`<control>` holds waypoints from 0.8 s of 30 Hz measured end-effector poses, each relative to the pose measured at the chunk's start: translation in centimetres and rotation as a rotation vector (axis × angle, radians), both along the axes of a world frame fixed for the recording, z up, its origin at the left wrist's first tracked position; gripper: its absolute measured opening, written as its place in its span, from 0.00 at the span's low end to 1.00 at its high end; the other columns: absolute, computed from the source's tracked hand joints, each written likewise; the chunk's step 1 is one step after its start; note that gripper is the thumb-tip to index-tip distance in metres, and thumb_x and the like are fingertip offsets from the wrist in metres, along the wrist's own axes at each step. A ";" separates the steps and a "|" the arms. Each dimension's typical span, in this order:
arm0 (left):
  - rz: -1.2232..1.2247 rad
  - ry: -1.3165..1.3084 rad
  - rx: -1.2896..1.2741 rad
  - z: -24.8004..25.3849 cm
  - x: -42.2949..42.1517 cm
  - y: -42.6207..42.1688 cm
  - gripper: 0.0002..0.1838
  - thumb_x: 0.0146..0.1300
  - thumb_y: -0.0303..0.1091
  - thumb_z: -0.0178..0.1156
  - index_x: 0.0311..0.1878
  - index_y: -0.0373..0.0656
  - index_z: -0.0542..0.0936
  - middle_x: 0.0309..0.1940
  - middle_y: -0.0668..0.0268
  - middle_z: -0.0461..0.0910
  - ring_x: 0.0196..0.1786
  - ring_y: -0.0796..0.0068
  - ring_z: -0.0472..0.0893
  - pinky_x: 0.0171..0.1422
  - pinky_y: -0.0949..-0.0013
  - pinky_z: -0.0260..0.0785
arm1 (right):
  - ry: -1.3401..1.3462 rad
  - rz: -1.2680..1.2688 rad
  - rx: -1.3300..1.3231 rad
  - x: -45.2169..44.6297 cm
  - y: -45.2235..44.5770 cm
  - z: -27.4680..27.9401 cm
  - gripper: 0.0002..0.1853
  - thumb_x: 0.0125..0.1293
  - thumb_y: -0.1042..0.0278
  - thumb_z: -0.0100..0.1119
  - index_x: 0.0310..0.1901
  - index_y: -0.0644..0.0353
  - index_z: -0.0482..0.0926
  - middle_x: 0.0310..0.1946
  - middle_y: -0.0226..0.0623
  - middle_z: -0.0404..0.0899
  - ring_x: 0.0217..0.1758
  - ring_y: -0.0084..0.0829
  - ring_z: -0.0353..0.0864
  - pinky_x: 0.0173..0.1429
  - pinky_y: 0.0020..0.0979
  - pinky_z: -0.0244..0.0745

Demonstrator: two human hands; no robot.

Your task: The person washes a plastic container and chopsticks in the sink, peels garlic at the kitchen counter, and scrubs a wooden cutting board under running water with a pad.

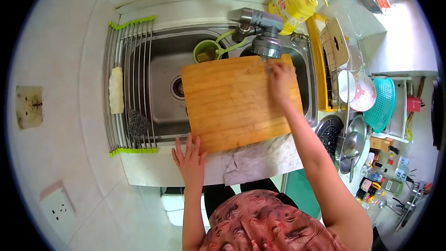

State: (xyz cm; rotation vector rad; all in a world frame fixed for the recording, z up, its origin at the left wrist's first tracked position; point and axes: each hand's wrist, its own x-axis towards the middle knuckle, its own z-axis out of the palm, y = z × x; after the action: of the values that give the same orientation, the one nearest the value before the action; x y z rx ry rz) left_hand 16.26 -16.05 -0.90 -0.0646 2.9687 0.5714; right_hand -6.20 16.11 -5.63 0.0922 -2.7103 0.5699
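A wooden cutting board [237,102] lies across the double sink, tilted slightly. At its near left corner is my left hand [189,157], fingers spread and the fingertips touching the board's edge. My right hand [280,81] is over the board's far right part, just below the faucet head [266,46]. Its fingers are curled and slightly blurred; what they hold, if anything, I cannot make out. Behind the board stands a green strainer cup [206,52] with something brownish inside. A crumpled pale cloth [255,158] lies on the counter edge in front of the board.
A roll-up rack [131,46] spans the sink's left side, bearing a grey scouring pad [138,123] and a pale strip [116,90]. A yellow detergent jug [293,3] stands behind the faucet. On the right are a dish rack [332,46], a teal colander [381,104] and bowls.
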 end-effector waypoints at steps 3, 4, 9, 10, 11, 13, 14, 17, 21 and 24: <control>0.157 -0.006 0.199 -1.1 1.8 -0.6 0.30 0.62 0.37 0.68 0.68 0.52 0.76 0.73 0.67 0.67 0.72 0.52 0.62 0.77 0.49 0.54 | -0.025 -0.126 -0.135 -1.8 0.7 -2.6 0.19 0.58 0.79 0.60 0.52 0.61 0.84 0.45 0.49 0.79 0.52 0.51 0.75 0.57 0.45 0.71; 0.169 0.011 0.210 -1.2 1.8 -0.6 0.29 0.61 0.36 0.68 0.68 0.52 0.77 0.71 0.66 0.69 0.69 0.53 0.64 0.75 0.51 0.56 | 0.009 -0.053 -0.129 -1.7 -2.1 -2.4 0.18 0.58 0.81 0.58 0.51 0.62 0.83 0.46 0.51 0.78 0.52 0.51 0.74 0.56 0.45 0.71; 0.258 0.041 0.367 -0.7 1.1 0.0 0.29 0.58 0.32 0.69 0.65 0.51 0.80 0.57 0.61 0.75 0.62 0.56 0.67 0.68 0.55 0.62 | -0.085 0.244 -0.214 0.4 -13.5 -2.6 0.17 0.62 0.80 0.56 0.52 0.57 0.83 0.50 0.45 0.78 0.56 0.47 0.76 0.62 0.42 0.71; 0.258 0.033 0.358 -0.8 1.2 0.0 0.29 0.58 0.31 0.69 0.65 0.51 0.80 0.56 0.61 0.75 0.61 0.56 0.67 0.68 0.55 0.62 | -0.099 0.321 -0.231 1.1 -13.2 -2.2 0.18 0.61 0.80 0.57 0.53 0.57 0.83 0.50 0.45 0.78 0.56 0.47 0.76 0.62 0.42 0.71; 0.262 0.025 0.350 -0.9 1.4 -0.2 0.29 0.58 0.30 0.69 0.66 0.51 0.80 0.54 0.61 0.75 0.61 0.56 0.68 0.68 0.56 0.63 | -0.114 0.402 -0.247 1.4 -12.9 -1.8 0.19 0.61 0.80 0.57 0.54 0.57 0.83 0.49 0.45 0.79 0.56 0.46 0.76 0.62 0.42 0.71; 0.268 0.027 0.372 -1.4 1.5 -0.5 0.29 0.59 0.30 0.69 0.66 0.51 0.79 0.52 0.61 0.76 0.59 0.57 0.69 0.67 0.56 0.63 | -0.136 0.210 -0.033 1.0 -7.7 0.3 0.20 0.60 0.80 0.58 0.54 0.56 0.84 0.47 0.44 0.79 0.54 0.45 0.76 0.60 0.42 0.72; 0.278 0.035 0.396 -1.6 1.6 -0.6 0.29 0.59 0.29 0.68 0.67 0.51 0.79 0.51 0.61 0.77 0.58 0.58 0.71 0.67 0.57 0.63 | -0.111 0.077 -0.071 0.1 -5.2 0.0 0.20 0.60 0.80 0.58 0.54 0.56 0.84 0.48 0.44 0.79 0.54 0.45 0.77 0.60 0.41 0.72; 0.338 -0.046 0.500 -1.9 2.2 -0.8 0.28 0.61 0.30 0.67 0.67 0.52 0.79 0.46 0.62 0.80 0.53 0.62 0.74 0.65 0.58 0.64 | -0.066 -0.009 -0.237 -2.6 -5.5 -2.5 0.20 0.60 0.80 0.58 0.54 0.56 0.84 0.49 0.45 0.80 0.55 0.45 0.77 0.60 0.39 0.73; 0.437 -0.141 0.617 -1.4 1.7 -0.6 0.28 0.63 0.27 0.64 0.69 0.53 0.78 0.43 0.60 0.82 0.51 0.62 0.78 0.68 0.59 0.64 | -0.076 0.238 -0.224 -0.1 -15.0 -2.3 0.20 0.59 0.82 0.57 0.52 0.56 0.85 0.51 0.45 0.78 0.57 0.46 0.76 0.59 0.39 0.74; 0.408 -0.167 0.538 -1.2 1.6 -0.8 0.29 0.61 0.29 0.66 0.68 0.53 0.78 0.47 0.61 0.81 0.55 0.62 0.76 0.69 0.58 0.62 | -0.177 0.560 -0.197 3.4 -16.5 -0.7 0.19 0.59 0.83 0.57 0.51 0.57 0.84 0.53 0.44 0.77 0.58 0.47 0.75 0.60 0.40 0.74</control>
State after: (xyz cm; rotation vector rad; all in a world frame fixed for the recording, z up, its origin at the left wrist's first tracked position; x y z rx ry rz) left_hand 17.87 -16.82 -2.11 -0.6376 2.5447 1.3143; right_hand -2.78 -0.43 -6.36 0.7986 -2.7680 1.0402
